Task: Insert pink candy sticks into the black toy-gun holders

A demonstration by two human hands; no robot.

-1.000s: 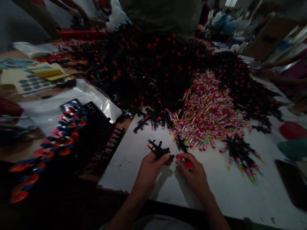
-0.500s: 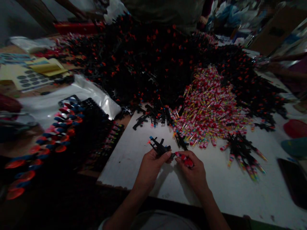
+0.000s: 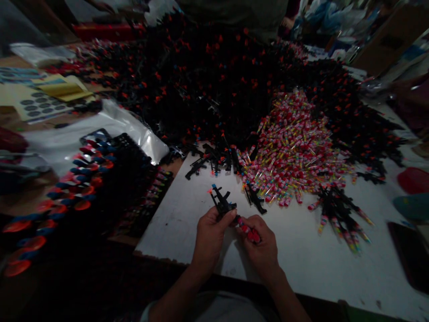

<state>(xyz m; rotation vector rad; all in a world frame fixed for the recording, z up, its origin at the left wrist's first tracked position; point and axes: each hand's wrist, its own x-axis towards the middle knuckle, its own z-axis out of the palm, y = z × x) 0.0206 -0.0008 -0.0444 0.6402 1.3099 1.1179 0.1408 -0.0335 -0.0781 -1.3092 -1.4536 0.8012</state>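
My left hand (image 3: 210,235) is closed on a small black toy gun (image 3: 221,200) with blue and orange tips pointing up and away. Closed fingers of my right hand (image 3: 263,243) hold several candy tubes (image 3: 248,230) with red ends; one tube meets the toy gun's rear end, though my fingers partly hide the contact. Just beyond my hands, another black toy gun (image 3: 255,199) lies on the white board (image 3: 174,219). A heap of candy tubes (image 3: 295,147) in pink, red and yellow rises behind it.
A huge pile of black toy guns (image 3: 201,80) covers the far side. At right lie a bundle of guns with tubes attached (image 3: 338,214) and a dark phone (image 3: 410,255). Orange-and-blue toy pieces (image 3: 83,190) stand at left by a plastic bag (image 3: 114,123). Other people are partly visible beyond.
My right hand has moved left and slightly down, bringing the candy tubes against the rear of the toy gun. My left hand has stayed almost in place.
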